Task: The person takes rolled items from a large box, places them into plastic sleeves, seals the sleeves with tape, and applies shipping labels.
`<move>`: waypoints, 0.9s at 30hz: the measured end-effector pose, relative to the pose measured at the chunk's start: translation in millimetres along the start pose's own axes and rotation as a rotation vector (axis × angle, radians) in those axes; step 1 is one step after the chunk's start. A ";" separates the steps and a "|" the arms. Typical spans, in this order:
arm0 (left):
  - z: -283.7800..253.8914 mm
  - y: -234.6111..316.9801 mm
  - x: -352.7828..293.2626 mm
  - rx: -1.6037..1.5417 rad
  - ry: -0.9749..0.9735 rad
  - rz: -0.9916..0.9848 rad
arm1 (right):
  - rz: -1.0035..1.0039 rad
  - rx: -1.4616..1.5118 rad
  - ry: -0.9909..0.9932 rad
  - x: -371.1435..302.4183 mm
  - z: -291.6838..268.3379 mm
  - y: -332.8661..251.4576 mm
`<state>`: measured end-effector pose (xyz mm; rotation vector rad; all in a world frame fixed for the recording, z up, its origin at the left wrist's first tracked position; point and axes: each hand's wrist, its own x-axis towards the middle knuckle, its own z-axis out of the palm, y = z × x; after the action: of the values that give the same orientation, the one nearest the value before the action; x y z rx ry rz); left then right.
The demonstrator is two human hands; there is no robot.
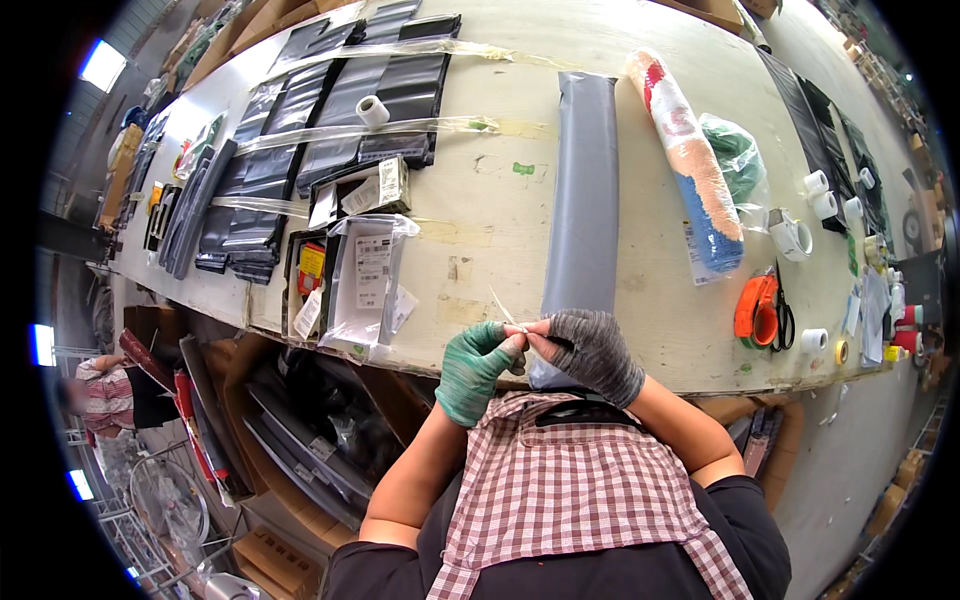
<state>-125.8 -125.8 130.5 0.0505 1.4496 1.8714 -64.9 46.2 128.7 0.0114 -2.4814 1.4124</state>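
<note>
My left hand, in a green fingertip-less glove, and my right hand, in a dark grey one, meet close to my apron at the table's near edge. Between their pinched bare fingertips is a thin white strip, one end sticking up toward the far left. A long grey plastic-wrapped package lies lengthwise on the table just beyond, its near end partly hidden by my right hand. To its right rests a clear-wrapped roll in peach, blue, red and white.
Stacked black plastic bags lie at the far left under clear straps, a white tape roll on them. Open boxes of labels stand nearer. On the right are orange tape, black scissors and a bagged green bundle.
</note>
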 end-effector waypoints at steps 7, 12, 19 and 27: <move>4.7 0.6 -4.9 0.018 0.051 0.024 | -0.243 -0.193 0.026 -0.3 -4.2 -2.6; 10.8 0.0 -7.6 0.016 0.116 0.058 | -0.427 -0.453 -0.008 -0.6 -7.4 -6.3; 8.5 -2.4 -8.2 0.054 0.114 0.096 | -0.385 -0.315 -0.008 2.8 -8.9 -12.4; 15.2 5.5 -11.2 0.199 0.161 0.103 | -0.320 -0.151 0.030 3.6 -7.5 2.6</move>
<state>-113.8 -120.2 145.0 0.0730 1.7711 1.8413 -66.9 54.3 131.0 0.3379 -2.4212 1.0848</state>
